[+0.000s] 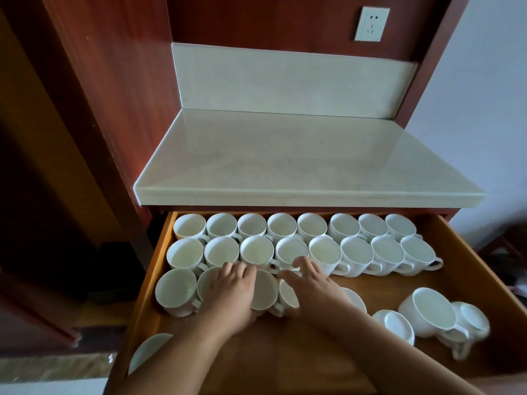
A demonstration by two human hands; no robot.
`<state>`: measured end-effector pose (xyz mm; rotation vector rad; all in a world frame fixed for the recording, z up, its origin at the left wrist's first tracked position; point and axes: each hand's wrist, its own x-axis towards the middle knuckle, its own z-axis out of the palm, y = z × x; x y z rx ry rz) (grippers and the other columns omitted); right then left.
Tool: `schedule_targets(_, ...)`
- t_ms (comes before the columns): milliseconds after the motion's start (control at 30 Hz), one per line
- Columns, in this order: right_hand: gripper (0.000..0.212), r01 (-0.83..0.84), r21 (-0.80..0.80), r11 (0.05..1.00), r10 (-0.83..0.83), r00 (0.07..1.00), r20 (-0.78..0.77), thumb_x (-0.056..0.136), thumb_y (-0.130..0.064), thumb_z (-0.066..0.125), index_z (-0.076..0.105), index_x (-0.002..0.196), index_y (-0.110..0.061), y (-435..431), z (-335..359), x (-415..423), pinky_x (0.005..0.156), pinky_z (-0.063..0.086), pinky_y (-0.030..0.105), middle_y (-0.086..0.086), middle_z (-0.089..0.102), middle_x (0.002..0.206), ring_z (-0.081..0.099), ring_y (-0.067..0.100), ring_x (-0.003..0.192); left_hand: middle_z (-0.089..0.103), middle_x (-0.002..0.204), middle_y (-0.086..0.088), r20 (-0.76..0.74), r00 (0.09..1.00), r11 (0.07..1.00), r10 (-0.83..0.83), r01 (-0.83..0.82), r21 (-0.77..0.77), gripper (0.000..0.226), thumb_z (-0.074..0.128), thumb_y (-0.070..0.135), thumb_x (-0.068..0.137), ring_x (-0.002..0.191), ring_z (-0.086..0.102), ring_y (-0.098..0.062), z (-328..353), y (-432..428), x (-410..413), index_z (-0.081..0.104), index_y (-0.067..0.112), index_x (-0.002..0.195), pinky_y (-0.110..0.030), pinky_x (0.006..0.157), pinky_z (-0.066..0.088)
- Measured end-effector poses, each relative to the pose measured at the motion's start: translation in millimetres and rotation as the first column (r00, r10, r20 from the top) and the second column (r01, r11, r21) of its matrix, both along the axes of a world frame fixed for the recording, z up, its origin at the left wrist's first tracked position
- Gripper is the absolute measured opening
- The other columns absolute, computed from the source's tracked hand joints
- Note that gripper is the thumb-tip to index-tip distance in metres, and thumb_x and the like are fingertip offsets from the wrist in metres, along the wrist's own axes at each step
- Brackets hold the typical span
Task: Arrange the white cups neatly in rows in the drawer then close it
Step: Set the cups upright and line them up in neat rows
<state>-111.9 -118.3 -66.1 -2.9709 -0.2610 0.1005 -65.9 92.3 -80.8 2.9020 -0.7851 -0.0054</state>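
The wooden drawer [445, 269] is pulled out. Two full rows of white cups [296, 238] stand upright at its back. A third row starts at the left with one cup [176, 292]. Beside it, my left hand [231, 292] lies over two cups [263, 289], its fingers curled down over their rims. My right hand [310, 283] has spread fingers and touches a tilted cup [288, 298] by its thumb. Loose cups [430, 312] lie scattered at the right, some on their sides. Another cup [149, 352] sits at the front left, and one more is partly hidden behind my right arm.
A pale stone countertop [285, 166] overhangs the drawer's back. Red-brown cabinet panels [119, 81] rise on the left, and a wall socket [372, 24] sits above. Bare drawer floor [285, 354] shows in the front middle. The drawer's side walls [155, 269] border the cups.
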Motion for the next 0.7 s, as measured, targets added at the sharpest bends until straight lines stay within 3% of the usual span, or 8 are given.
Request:
schedule_targets(133, 0.067, -0.006, -0.003, 1.000, 0.006, 1.000, 0.030, 0.084, -0.059, 0.064, 0.039, 0.143, -0.037, 2, -6, -1, 0.087, 0.055, 0.036, -0.001, 0.032, 0.135, 0.041, 0.021, 0.127, 0.054, 0.132, 0.000, 0.041, 0.999, 1.000, 0.022, -0.023, 0.018, 0.069, 0.066, 0.025, 0.079, 0.122, 0.043, -0.028, -1, 0, -2, 0.039, 0.024, 0.143, -0.041, 0.099, 0.038)
schedule_targets(300, 0.086, 0.021, 0.066, 0.998, -0.021, 1.000, 0.001, 0.078, -0.066, 0.064, 0.029, 0.150, -0.032, -1, -2, -3, 0.093, 0.052, 0.033, -0.005, 0.032, 0.137, 0.040, 0.018, 0.129, 0.053, 0.135, 0.002, 0.035, 0.999, 1.000, 0.024, -0.024, -0.016, 0.069, 0.067, 0.036, 0.081, 0.126, 0.040, -0.027, -3, 2, -1, 0.038, 0.027, 0.143, -0.042, 0.103, 0.037)
schedule_targets(400, 0.087, 0.145, 0.152, 0.978, -0.139, 0.989, -0.045, 0.071, -0.068, 0.068, 0.035, 0.142, -0.031, -10, 9, -3, 0.101, 0.044, 0.029, -0.009, 0.040, 0.136, 0.041, 0.014, 0.128, 0.051, 0.137, 0.000, 0.025, 1.000, 1.000, 0.011, -0.011, -0.018, 0.077, 0.066, 0.053, 0.080, 0.129, 0.041, -0.028, 2, 4, -2, 0.038, 0.025, 0.146, -0.042, 0.104, 0.038)
schedule_targets(467, 0.085, 0.212, 0.117, 0.970, -0.205, 0.977, -0.064, 0.067, -0.075, 0.064, 0.038, 0.135, -0.031, -16, 16, -4, 0.101, 0.040, 0.029, -0.011, 0.047, 0.131, 0.044, 0.014, 0.124, 0.050, 0.136, -0.001, 0.034, 0.999, 0.999, 0.010, -0.009, -0.036, 0.077, 0.067, 0.053, 0.079, 0.127, 0.042, -0.029, 6, 5, -4, 0.040, 0.024, 0.145, -0.043, 0.102, 0.038)
schedule_targets(567, 0.096, 0.217, 0.046, 0.975, -0.211, 0.971, -0.112, 0.061, -0.087, 0.058, 0.041, 0.134, -0.028, -16, 20, -7, 0.109, 0.034, 0.034, -0.010, 0.052, 0.134, 0.047, 0.015, 0.127, 0.051, 0.127, 0.003, 0.071, 0.997, 0.994, -0.016, 0.024, -0.110, 0.063, 0.070, 0.055, 0.075, 0.118, 0.045, -0.026, 4, 7, -2, 0.051, 0.028, 0.129, -0.042, 0.098, 0.040)
schedule_targets(633, 0.095, 0.219, 0.049, 0.975, -0.210, 0.967, -0.141, 0.065, -0.085, 0.061, 0.041, 0.136, -0.026, -13, 18, -7, 0.109, 0.034, 0.035, -0.007, 0.053, 0.136, 0.048, 0.017, 0.128, 0.054, 0.119, 0.007, 0.052, 0.994, 0.982, -0.094, 0.101, -0.158, 0.043, 0.069, 0.051, 0.078, 0.112, 0.047, -0.023, 3, 6, 0, 0.059, 0.028, 0.113, -0.040, 0.095, 0.041)
schedule_targets(700, 0.090, 0.241, 0.107, 0.965, -0.220, 0.960, -0.174, 0.068, -0.075, 0.070, 0.041, 0.137, -0.025, -11, 18, -5, 0.103, 0.039, 0.031, -0.005, 0.052, 0.136, 0.050, 0.016, 0.126, 0.061, 0.096, 0.009, 0.040, 0.983, 0.968, -0.178, 0.183, -0.174, 0.021, 0.072, 0.043, 0.079, 0.094, 0.054, -0.021, 3, 4, 1, 0.057, 0.030, 0.088, -0.036, 0.081, 0.041)
